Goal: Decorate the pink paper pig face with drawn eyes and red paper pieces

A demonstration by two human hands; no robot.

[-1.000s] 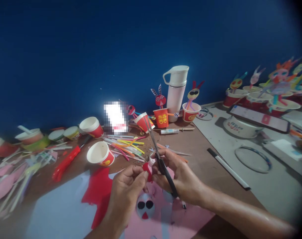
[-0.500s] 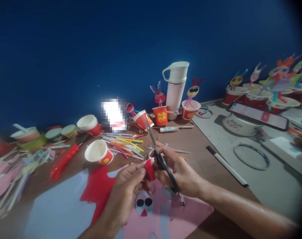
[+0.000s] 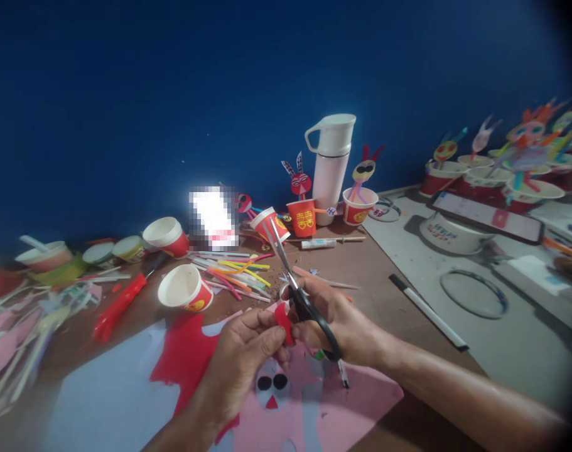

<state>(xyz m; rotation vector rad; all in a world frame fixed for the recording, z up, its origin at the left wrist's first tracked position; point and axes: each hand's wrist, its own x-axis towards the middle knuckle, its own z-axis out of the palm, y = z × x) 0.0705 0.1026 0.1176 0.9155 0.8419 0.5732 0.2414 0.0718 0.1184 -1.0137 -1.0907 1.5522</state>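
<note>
My left hand pinches a small curved piece of red paper between thumb and fingers. The fingertips of my right hand touch the far side of that piece, while the same hand grips black-handled scissors. The blades point up and away from me, slightly apart. Below my hands a round paper face with black eyes and a red beak lies on pink paper. Red paper and pale blue-white paper are spread to the left.
Behind my hands are coloured sticks, a tipped paper cup, a white flask and cups with paper figures. A red-handled tool lies left. A marker and a phone on a bowl are right.
My left thumb has shifted right over the red paper piece. The scissors have tilted slightly, their tips moving left. The view has shifted a little.
</note>
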